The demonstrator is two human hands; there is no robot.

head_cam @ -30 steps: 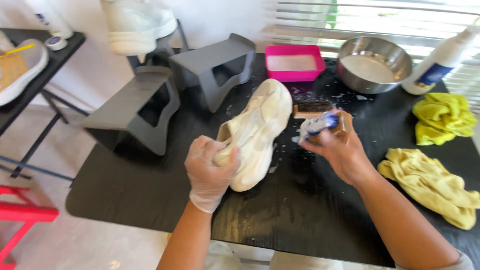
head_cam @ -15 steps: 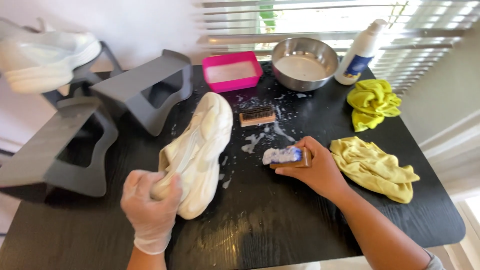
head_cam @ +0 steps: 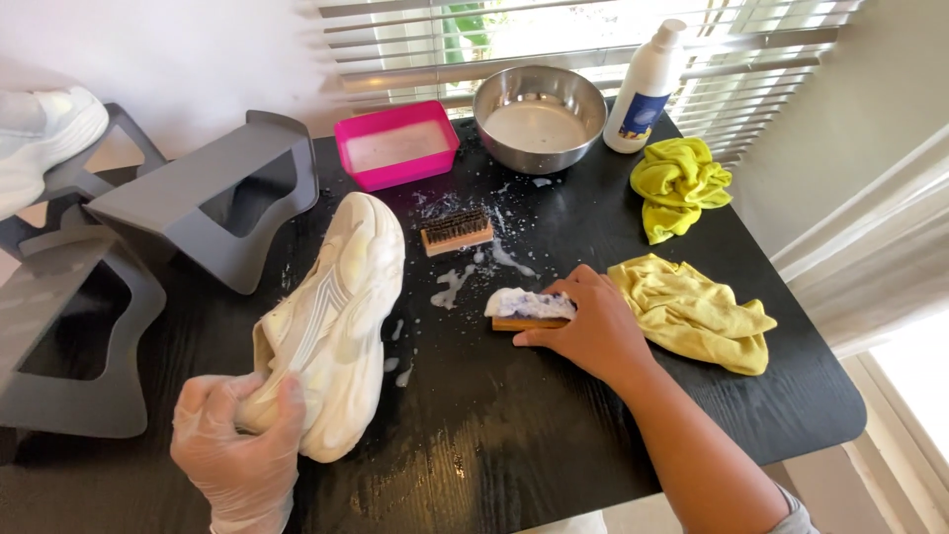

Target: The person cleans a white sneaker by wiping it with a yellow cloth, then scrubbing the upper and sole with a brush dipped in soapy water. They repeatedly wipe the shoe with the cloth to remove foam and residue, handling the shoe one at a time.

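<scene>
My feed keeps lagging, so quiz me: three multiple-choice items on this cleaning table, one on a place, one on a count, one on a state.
1. Where is the spare brush lying?
A. between the shoe and the metal bowl
B. inside the pink tub
C. on a yellow cloth

2. How many yellow cloths are on the table?
A. one
B. two
C. three

3. What state is the brush under the right hand in?
A. dry and clean
B. covered in foam
C. broken in half

Answers:
1 A, it sits on the bare tabletop between the shoe and the metal bowl.
2 B, one crumpled cloth near the bottle, one cloth beside the right hand.
3 B, white suds cover its bristles.
</scene>
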